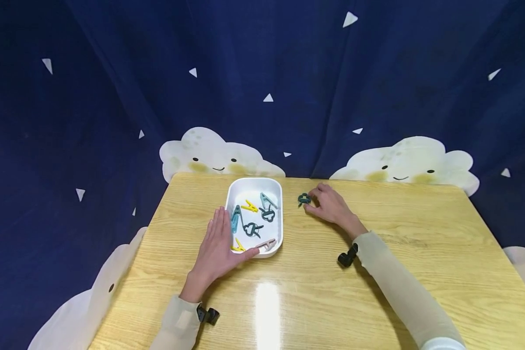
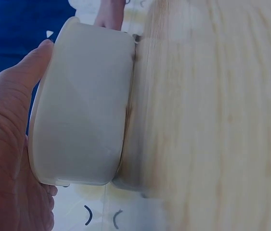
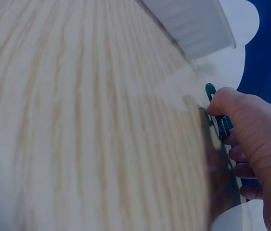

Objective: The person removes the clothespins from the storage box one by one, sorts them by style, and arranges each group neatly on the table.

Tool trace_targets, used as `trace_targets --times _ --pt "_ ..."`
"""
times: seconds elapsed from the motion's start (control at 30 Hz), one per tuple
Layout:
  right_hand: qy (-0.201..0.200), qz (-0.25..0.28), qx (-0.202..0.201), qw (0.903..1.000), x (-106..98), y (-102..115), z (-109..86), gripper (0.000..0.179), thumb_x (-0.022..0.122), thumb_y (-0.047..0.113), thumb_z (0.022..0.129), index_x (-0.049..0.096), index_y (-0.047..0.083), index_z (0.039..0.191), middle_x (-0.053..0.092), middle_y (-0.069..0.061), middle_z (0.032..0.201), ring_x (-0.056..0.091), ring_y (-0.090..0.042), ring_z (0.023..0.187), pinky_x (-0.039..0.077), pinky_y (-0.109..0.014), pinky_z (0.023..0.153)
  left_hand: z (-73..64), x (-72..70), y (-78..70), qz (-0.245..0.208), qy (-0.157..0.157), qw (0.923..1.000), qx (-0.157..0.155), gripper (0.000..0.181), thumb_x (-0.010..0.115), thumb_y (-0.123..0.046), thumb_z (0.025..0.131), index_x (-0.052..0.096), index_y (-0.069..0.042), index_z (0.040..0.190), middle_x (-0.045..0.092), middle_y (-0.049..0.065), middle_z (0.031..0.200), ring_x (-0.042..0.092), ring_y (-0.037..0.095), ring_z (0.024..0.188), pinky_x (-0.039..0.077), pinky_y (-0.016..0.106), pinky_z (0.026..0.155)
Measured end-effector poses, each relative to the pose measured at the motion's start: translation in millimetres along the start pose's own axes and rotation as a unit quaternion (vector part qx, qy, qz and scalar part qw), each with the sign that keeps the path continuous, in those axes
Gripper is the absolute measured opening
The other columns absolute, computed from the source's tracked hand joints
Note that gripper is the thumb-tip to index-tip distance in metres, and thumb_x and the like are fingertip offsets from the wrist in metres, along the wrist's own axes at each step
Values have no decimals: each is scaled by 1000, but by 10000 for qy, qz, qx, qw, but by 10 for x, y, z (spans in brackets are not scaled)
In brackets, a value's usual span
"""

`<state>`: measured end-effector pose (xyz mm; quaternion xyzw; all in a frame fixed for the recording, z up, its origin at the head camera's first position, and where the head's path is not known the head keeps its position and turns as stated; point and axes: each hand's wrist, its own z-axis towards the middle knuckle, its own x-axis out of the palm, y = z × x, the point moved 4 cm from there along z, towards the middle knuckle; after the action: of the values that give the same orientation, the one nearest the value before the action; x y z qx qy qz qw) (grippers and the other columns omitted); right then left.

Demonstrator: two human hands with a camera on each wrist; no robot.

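Beige-sleeved, the left hand (image 1: 218,247) lays straight fingers along a white plastic tub (image 1: 249,191), thumb spread across its near corner. Beyond, right of the tub, the right hand (image 1: 329,204) pinches a dark green clip (image 3: 223,128) between thumb and fingers, which partly hide it; whether it touches the counter (image 1: 420,228) is unclear.

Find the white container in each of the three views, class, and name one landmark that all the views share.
Head: the white container is just below the picture's centre, with the left hand at its left side.
Left wrist: the white container is left of centre, seen from outside.
Right wrist: the white container is at the top, right of centre, cut off by the frame.
Shared landmark: the wooden table.
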<state>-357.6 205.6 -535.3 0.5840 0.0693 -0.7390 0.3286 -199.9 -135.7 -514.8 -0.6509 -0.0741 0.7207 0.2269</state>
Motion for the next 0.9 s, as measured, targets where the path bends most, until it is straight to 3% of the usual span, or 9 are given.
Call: trace_targets --times 0.13,0.33,0.9 --pt "147 39 61 9999 46 -43 -3 46 74 41 90 74 2 114 62 -11 104 60 -29 92 55 -46 81 -10 1 9 4 36 10000 -25 139 51 -96 77 7 2 166 -5 16 175 0 32 162 9 47 131" --pt "-7 6 -24 10000 34 -64 5 45 73 40 90 74 3 114 61 -11 101 59 -28 87 55 -46 75 4 13 22 26 38 10000 -41 139 49 -97 77 6 1 166 -6 14 175 -1 30 162 9 47 131" --pt "-77 -165 -73 9998 75 -76 12 46 69 41 91 72 2 114 60 -13 100 57 -30 87 53 -47 77 5 12 30 5 85 10000 -27 138 47 -96 78 5 1 166 -7 15 174 0 32 162 9 47 131"
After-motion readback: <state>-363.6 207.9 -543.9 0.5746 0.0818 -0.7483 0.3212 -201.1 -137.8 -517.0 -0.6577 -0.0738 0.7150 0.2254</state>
